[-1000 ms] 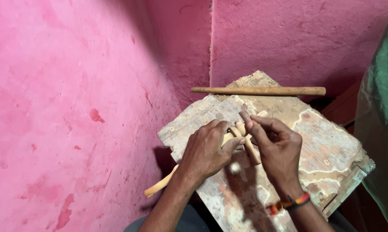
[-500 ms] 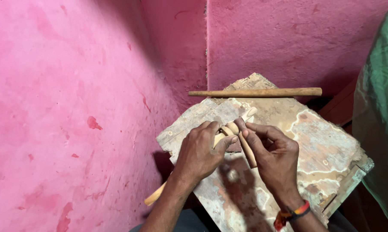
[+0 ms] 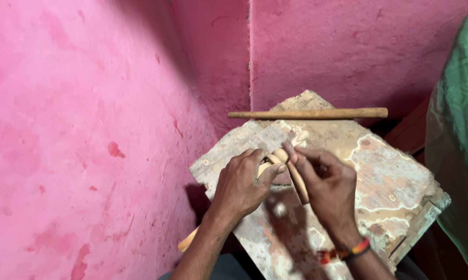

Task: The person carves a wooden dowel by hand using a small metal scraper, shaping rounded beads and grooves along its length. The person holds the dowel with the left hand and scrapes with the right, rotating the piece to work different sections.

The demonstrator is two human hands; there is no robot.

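Head view, looking straight down, and we see both hands meeting over a worn wooden board (image 3: 379, 171) that serves as the tabletop, set in the corner of a pink wall (image 3: 89, 129). The left hand (image 3: 241, 186) is curled around pale wooden sticks (image 3: 281, 155), with its thumb pressed along 1 of them, so its fingers are clamped on the bundle. One stick (image 3: 188, 240) pokes out below the left wrist, off the near edge of the board. The right hand (image 3: 327, 189) comes in from the other side, and its fingers (image 3: 291, 153) are pinched onto the same bundle right at the top, touching the left hand's thumb. A darker stick (image 3: 299, 182) runs down under the right palm; we can't tell how many sticks are in there overall since the hands cover most of them. The bundle sits just above the middle of the board, and whether it touches the surface is hard to say.

The board is patchy, with whitish stains and chipped corners. At its far edge a long round wooden rod (image 3: 309, 113) lies crosswise, well apart from the hands. The right wrist has a band of red and orange thread (image 3: 348, 251). Green cloth (image 3: 459, 140) hangs at the right edge.
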